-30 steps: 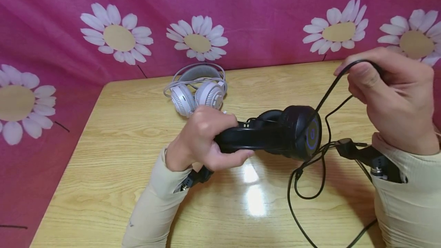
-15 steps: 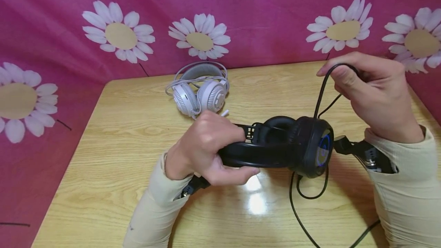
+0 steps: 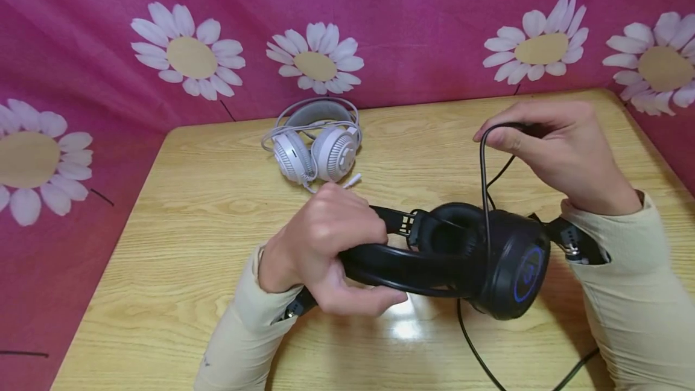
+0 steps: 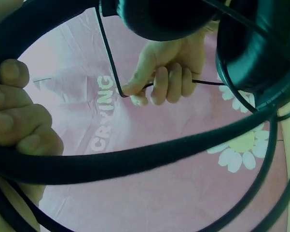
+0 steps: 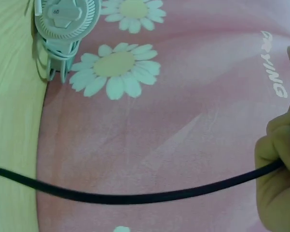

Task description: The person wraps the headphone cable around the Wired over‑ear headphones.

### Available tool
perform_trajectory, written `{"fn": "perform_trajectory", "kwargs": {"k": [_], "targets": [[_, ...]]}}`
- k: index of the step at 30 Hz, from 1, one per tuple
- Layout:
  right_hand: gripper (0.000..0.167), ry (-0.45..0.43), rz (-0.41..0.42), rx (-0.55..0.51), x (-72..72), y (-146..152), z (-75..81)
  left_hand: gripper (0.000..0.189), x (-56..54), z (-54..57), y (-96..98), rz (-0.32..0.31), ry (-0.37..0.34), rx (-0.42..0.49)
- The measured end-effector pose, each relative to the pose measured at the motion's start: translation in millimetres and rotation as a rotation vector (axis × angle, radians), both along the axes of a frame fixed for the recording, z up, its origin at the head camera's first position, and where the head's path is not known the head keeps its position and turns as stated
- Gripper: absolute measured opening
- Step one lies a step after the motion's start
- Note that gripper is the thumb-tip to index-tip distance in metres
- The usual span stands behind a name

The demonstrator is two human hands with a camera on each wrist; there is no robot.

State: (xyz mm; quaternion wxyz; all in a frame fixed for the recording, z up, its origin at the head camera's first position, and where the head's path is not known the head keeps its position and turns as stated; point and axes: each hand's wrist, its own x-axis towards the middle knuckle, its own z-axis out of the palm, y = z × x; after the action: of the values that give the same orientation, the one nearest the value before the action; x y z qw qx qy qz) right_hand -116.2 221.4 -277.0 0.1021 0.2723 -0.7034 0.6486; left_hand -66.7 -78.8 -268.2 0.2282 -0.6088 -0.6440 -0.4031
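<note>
Black over-ear headphones (image 3: 412, 264) are held above the table by my left hand (image 3: 331, 246), its fingers curled round the headband. One earcup (image 3: 516, 267) with a blue ring logo faces right; the other lies behind it. My right hand (image 3: 559, 149) pinches the black cable (image 3: 485, 186) above and to the right of the earcups. In the left wrist view the headband (image 4: 111, 166) crosses in front, with the right hand (image 4: 169, 72) beyond it on the cable. The right wrist view shows the cable (image 5: 130, 198) running left from the curled fingers.
White headphones (image 3: 317, 143) with a wrapped cable and a small microphone lie at the back of the wooden table (image 3: 179, 210). A pink cloth (image 3: 412, 23) with printed daisies hangs behind. More black cable trails off the front edge.
My right hand has moved left and down with the cable. The black headphones have come lower and tilted, with the earcups shifting right and toward the front.
</note>
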Motion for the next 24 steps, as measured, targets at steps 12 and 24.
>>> {"fn": "perform_trajectory", "kwargs": {"k": [12,24], "targets": [[0.016,0.087,0.012,0.308,-8.2,4,-3.6,0.041,7.5,4.1,4.3,-0.020,0.106,0.188],[0.026,0.029,0.071,0.384,-13.3,3,-12.8,0.041,12.1,5.3,6.6,-0.008,0.158,0.190]]}}
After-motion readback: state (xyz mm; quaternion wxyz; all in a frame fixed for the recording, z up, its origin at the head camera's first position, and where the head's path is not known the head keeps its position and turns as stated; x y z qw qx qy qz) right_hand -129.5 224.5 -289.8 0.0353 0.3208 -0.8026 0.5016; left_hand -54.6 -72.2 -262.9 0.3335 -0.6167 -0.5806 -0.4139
